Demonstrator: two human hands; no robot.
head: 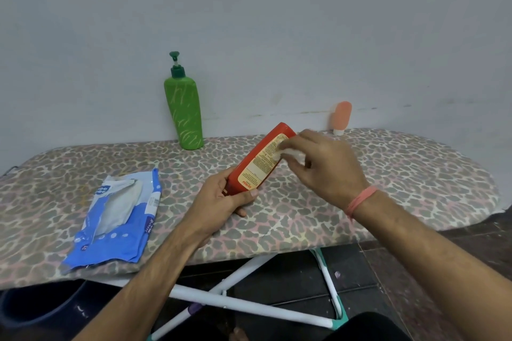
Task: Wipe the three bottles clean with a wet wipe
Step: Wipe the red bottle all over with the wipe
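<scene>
While left hand [221, 196] grips boxy red bottle [257, 163], right hand [324, 166] wipes.

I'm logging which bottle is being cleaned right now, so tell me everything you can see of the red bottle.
The red bottle looks like smooth red plastic, flat-sided, with a cream label of small print facing up. It is held tilted above the leopard-print ironing board, its flat end pointing away toward the wall. The left hand grips its near end, thumb across the label's edge, hiding that end. The right hand presses a white wet wipe against the label near the far end.
</scene>
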